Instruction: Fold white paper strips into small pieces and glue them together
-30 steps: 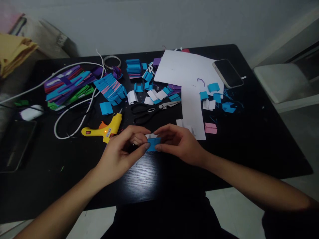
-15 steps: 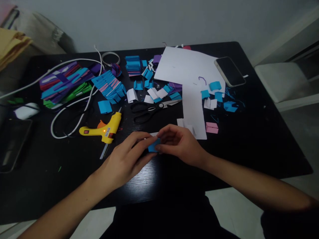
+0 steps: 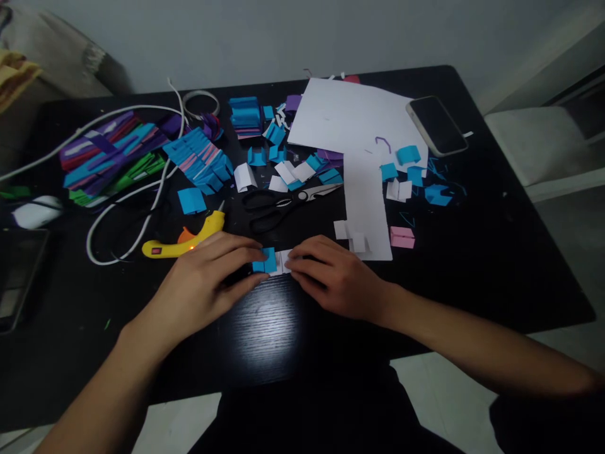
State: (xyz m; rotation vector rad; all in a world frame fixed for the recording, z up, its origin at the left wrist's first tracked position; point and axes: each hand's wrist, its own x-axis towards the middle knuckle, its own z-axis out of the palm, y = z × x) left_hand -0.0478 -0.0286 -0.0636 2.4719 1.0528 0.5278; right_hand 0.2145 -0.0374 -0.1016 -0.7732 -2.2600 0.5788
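Near the front of the black table, my left hand point(image 3: 212, 271) has its fingers and thumb closed on a small folded blue paper piece point(image 3: 265, 260). Right beside it lies a folded white paper piece point(image 3: 281, 261), pinched at its right side by my right hand point(image 3: 335, 271). The blue and white pieces touch or overlap; I cannot tell whether they are joined. Behind my left hand is a yellow glue gun point(image 3: 203, 233) with a lit orange light, its lower part covered by the hand. Black-handled scissors point(image 3: 283, 205) lie just beyond both hands.
Several blue and white folded papers lie beyond the scissors. A large white sheet point(image 3: 363, 202) stretches from the back toward my right hand, with a phone point(image 3: 437, 126) on its right edge. Bundled coloured strips point(image 3: 113, 154) and a white cable point(image 3: 92, 221) occupy the left. A pink folded paper point(image 3: 403, 237) sits right.
My left hand has moved left with the blue paper, now partly covering the glue gun. A white paper piece now shows between my hands, and my right hand has shifted from the blue paper to it.
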